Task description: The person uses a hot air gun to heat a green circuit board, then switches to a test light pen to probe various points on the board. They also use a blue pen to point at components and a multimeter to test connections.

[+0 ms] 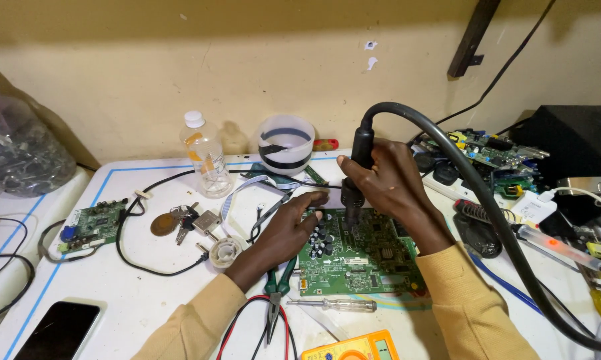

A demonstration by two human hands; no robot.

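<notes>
Heat goes best onto the green circuit board (357,257) if the right hand (387,183), clenched around the black hot-air handpiece (357,175), holds its nozzle upright just under the fist while the left hand (292,227), fingers flat and grasping nothing, steadies the board's near edge.

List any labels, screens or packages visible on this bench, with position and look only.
Plastic bottle: back centre-left, clear, white cap, torn orange label.
Phone: front left corner, flat black rectangle, dark screen.
Multimeter: front edge, orange body, small pale display.
Tape roll: back centre, white ring with black band.
</notes>
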